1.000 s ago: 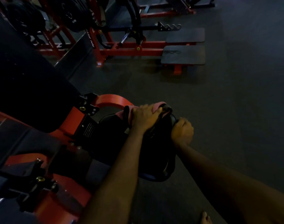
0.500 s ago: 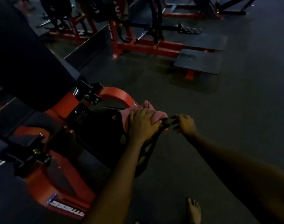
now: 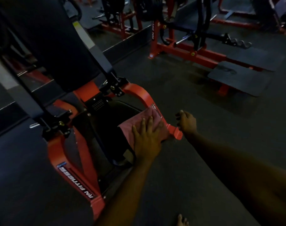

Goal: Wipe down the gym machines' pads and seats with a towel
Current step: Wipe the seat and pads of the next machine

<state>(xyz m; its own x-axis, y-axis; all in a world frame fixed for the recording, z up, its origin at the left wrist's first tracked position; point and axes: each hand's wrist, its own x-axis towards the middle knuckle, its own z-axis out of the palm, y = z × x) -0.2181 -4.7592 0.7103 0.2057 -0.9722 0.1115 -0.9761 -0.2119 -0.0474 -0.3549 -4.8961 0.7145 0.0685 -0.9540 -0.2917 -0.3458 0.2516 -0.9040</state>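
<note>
Pressing the pink towel [image 3: 139,119] onto the seat [image 3: 104,128], the left hand [image 3: 146,139] lies flat.

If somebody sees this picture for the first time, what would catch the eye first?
The left hand lies flat on a pink towel over the edge of the black seat, near the centre of the view. The bright red frame arcs down right beside it, and the right hand hovers empty next to the frame's foot.

Gym machine frame [image 3: 74,178]: white lettering, probably "RN FITNESS".
</note>
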